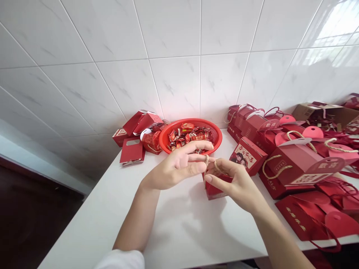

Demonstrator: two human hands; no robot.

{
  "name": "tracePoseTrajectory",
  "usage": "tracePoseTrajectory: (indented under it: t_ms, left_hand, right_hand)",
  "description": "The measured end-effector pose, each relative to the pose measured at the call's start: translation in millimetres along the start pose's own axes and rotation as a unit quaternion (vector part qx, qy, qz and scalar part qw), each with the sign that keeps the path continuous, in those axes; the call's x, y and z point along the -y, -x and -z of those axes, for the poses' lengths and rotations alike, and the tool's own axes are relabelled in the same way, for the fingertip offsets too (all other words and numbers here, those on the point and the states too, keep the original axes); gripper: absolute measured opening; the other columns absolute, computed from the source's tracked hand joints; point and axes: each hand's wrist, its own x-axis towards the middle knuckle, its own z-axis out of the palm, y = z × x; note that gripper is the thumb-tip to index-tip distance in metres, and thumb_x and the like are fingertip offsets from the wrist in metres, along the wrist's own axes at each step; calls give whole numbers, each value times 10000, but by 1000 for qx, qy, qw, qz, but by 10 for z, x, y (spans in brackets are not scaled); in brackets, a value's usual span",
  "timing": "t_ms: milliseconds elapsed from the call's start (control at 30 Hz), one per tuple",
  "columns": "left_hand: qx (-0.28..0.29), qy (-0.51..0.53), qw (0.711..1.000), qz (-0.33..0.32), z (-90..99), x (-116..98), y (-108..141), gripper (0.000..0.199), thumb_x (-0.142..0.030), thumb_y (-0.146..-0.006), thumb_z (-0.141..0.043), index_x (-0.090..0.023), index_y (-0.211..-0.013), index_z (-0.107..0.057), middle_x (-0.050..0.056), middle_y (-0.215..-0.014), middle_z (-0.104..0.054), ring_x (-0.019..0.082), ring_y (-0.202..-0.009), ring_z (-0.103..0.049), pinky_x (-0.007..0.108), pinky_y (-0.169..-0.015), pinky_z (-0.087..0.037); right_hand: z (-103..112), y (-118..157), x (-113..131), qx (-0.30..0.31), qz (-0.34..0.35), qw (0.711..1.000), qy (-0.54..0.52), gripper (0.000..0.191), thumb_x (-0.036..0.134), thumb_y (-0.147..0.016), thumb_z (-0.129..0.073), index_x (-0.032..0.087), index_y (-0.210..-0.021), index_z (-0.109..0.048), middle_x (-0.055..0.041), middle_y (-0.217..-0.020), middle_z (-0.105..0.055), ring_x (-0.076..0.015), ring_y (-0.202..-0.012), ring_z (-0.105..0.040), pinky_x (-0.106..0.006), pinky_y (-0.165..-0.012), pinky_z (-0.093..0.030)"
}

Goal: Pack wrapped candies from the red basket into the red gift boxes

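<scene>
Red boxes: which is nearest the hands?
The red box beneath the left hand and right hand, before the basket; only its cord is being handled.

On my feed I read the characters 歡喜 on the curved flap of the large rope-handled box (300,160) at right, and what looks like the same pair on a box flap (271,124) farther back. The dark characters on the couple-picture box (248,155), the gold ones on the front box (294,220) and the print on the candy wrappers (198,137) are too small for me to settle.
</scene>
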Motion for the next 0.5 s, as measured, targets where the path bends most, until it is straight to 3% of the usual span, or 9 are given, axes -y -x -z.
tracePoseTrajectory:
  t_ms: [133, 267, 400, 500]
  left_hand:
    - [35, -3, 999, -28, -151, 31, -10, 445, -384, -878, -694, -295, -1302, -595, 66, -1556, -387, 313, -1386, -462, 464, -1124, -437]
    - [29, -23, 998, -44, -162, 33, 4, 460, -388, -879, -694, -311, -1320, -591, 44, -1620, -289, 315, -1423, -416, 454, -1135, -434]
    - [-23, -49, 995, -79, -13, 24, 15, 421, -400, -894, -670, -307, -1300, -609, 56, -1602, -343, 330, -1325, -529, 474, -1092, -477]
    - [-59, -100, 990, -85, 107, 36, -9, 375, -402, -889, -672, -279, -1242, -652, 75, -1566, -405, 333, -1276, -567, 472, -1074, -494]
  right_hand:
    - [-37, -13, -69, -82, 12, 996, 21, 269, 440, -887, -620, 175, -840, -622, -35, -782, -677, -173, -749, -638, -287, -701, -527]
    - [113, 38, -62, -149, 34, 987, -45, 264, 438, -900, -615, 183, -833, -606, -50, -832, -685, -185, -802, -654, -298, -722, -536]
    - [489, 189, 241, -284, 107, 948, -96, 144, 341, -904, -616, 202, -869, -627, -65, -824, -705, -195, -761, -678, -329, -688, -545]
    - [969, 306, 508, -401, 192, 892, -79, 74, 259, -829, -673, 186, -821, -663, -65, -742, -680, -180, -632, -649, -329, -586, -510]
